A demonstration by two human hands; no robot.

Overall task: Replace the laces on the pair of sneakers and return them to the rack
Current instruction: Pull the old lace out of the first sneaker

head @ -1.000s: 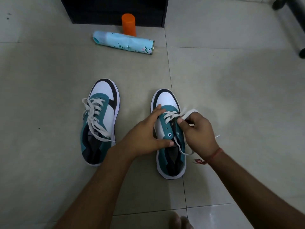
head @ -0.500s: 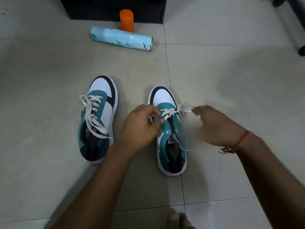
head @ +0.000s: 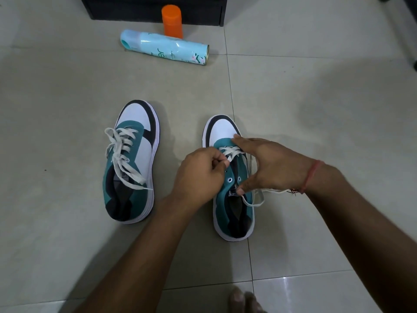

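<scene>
step: I read this as lacing the right sneaker (head: 233, 190) on the floor (head: 316, 109); only the lowest eyelets are crossed, upper ones bare.
left hand (head: 200, 175): fingers pinching the lace (head: 230, 152) at the crossing.
right hand (head: 270, 166): spread over the shoe, thumb pressing near the tongue; loose lace end trails under it (grip on it unclear).
left sneaker (head: 133, 161): laced, beside it, untouched.
next: I'd feed the free end through the next open eyelet (head: 229, 180), pull even.
rack (head: 155, 7): far edge, well apart.
</scene>
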